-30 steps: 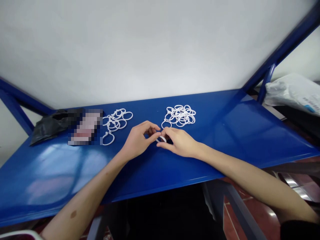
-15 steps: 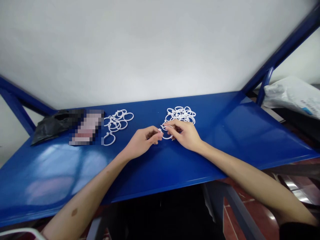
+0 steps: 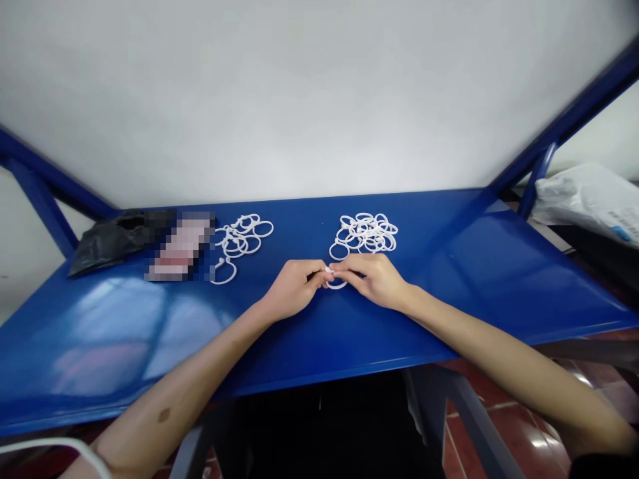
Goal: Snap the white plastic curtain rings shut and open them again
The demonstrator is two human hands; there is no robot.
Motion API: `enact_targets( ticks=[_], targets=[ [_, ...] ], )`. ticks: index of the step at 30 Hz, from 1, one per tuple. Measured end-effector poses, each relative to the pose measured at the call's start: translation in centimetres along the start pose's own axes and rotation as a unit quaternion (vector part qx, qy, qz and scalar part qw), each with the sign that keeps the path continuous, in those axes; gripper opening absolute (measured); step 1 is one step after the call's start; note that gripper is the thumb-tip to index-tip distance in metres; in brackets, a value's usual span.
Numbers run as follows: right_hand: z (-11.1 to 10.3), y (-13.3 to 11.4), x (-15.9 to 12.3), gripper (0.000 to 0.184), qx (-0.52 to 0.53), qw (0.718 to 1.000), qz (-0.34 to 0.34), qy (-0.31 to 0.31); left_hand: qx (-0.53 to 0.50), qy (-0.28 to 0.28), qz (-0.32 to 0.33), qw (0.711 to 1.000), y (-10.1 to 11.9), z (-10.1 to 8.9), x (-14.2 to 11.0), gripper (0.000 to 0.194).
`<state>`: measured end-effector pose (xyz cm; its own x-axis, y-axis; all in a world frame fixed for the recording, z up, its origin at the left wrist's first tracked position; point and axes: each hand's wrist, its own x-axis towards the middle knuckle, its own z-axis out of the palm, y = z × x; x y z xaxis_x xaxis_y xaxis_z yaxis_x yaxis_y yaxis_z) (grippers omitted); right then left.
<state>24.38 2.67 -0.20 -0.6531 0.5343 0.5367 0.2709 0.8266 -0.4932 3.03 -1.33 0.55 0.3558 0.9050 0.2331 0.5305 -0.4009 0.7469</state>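
Between my two hands is a white plastic ring (image 3: 337, 285), like a shower curtain ring, its lower arc hanging below my fingers. My left hand (image 3: 294, 286) pinches it from the left with thumb and fingertips. From the right, my right hand (image 3: 372, 276) has its thumb and fingers closed on the same ring. The fingertips of both hands meet at its top, hiding most of the clasp. Just beyond my right hand lies a pile of similar white rings (image 3: 367, 231), with one loose ring (image 3: 339, 250) at its near side.
A second group of white rings (image 3: 244, 234) lies to the left, beside a blurred-out flat object (image 3: 180, 246) and a black plastic bag (image 3: 112, 238). Everything rests on a blue table (image 3: 319, 352) against a pale wall (image 3: 309, 100). A clear plastic package (image 3: 589, 199) is at the far right.
My hands have come together at the ring's top, where a small gap stood between them before. The right hand has drawn slightly nearer, away from the pile. The view has shifted a little.
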Motion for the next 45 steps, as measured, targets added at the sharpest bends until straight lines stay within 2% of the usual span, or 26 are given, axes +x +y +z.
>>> enact_targets(
  ticks=[3,5,9,12,15,18,20,22,25,28,30,33,35,37,41,43,45],
  targets=[
    [0.1,0.3,-0.2,0.020,-0.019,0.999,-0.037,-0.011,0.015,-0.006,0.017,1.000,0.1,0.2,-0.1,0.028],
    [0.2,0.3,-0.1,0.021,-0.026,0.999,-0.036,-0.003,0.007,-0.009,0.016,1.000,0.3,0.0,0.0,0.027],
    [-0.2,-0.3,0.6,0.029,-0.076,0.997,-0.008,0.018,-0.007,0.006,-0.016,1.000,0.4,-0.9,0.5,0.032],
    [-0.7,-0.8,1.0,0.042,-0.131,0.991,-0.018,0.013,-0.040,0.029,-0.056,0.997,0.1,-1.5,0.6,0.036],
    [-1.0,-1.0,1.0,0.022,-0.165,0.986,-0.033,-0.009,-0.055,0.030,-0.089,0.994,-0.2,-1.8,0.6,0.040],
    [-1.1,-0.9,1.1,0.021,-0.169,0.985,0.011,-0.022,-0.009,0.016,-0.098,0.995,-0.3,-2.0,0.7,0.043],
    [-1.2,-0.6,1.4,0.021,-0.161,0.985,0.056,-0.028,0.094,0.025,-0.093,0.991,-0.4,-2.4,0.8,0.042],
    [-1.3,0.1,1.8,0.021,-0.167,0.981,0.088,-0.030,0.237,0.052,-0.104,0.965,-0.7,-3.2,0.8,0.035],
    [-1.2,1.7,2.2,0.022,-0.228,0.970,0.079,-0.021,0.407,0.082,-0.152,0.897,-1.5,-5.0,0.5,0.034],
    [-1.1,3.1,2.2,0.023,-0.289,0.956,0.055,-0.010,0.493,0.070,-0.193,0.846,-2.4,-6.8,0.0,0.036],
    [-1.1,3.4,2.1,0.023,-0.307,0.950,0.052,-0.008,0.513,0.046,-0.207,0.832,-3.0,-7.7,-0.3,0.033],
    [-1.4,3.1,1.8,0.022,-0.313,0.948,0.047,-0.004,0.520,0.014,-0.195,0.832,-3.7,-8.2,-0.5,0.026],
    [-1.7,2.8,1.7,0.020,-0.309,0.950,0.042,0.004,0.523,0.013,-0.182,0.833,-3.8,-8.2,-0.5,0.025],
    [-2.1,2.5,1.6,0.020,-0.304,0.952,0.034,0.016,0.530,0.040,-0.171,0.830,-3.5,-7.9,-0.5,0.026],
    [-2.3,2.2,1.4,0.020,-0.290,0.956,0.017,0.040,0.521,0.148,-0.146,0.828,-2.2,-6.9,-0.2,0.021],
    [-2.2,1.8,1.4,0.020,-0.274,0.960,0.011,0.047,0.493,0.185,-0.094,0.845,-1.4,-6.0,0.1,0.015],
    [-1.8,1.2,1.4,0.021,-0.257,0.965,-0.003,0.050,0.453,0.186,0.007,0.872,-0.8,-4.9,0.3,0.011]
  ],
)
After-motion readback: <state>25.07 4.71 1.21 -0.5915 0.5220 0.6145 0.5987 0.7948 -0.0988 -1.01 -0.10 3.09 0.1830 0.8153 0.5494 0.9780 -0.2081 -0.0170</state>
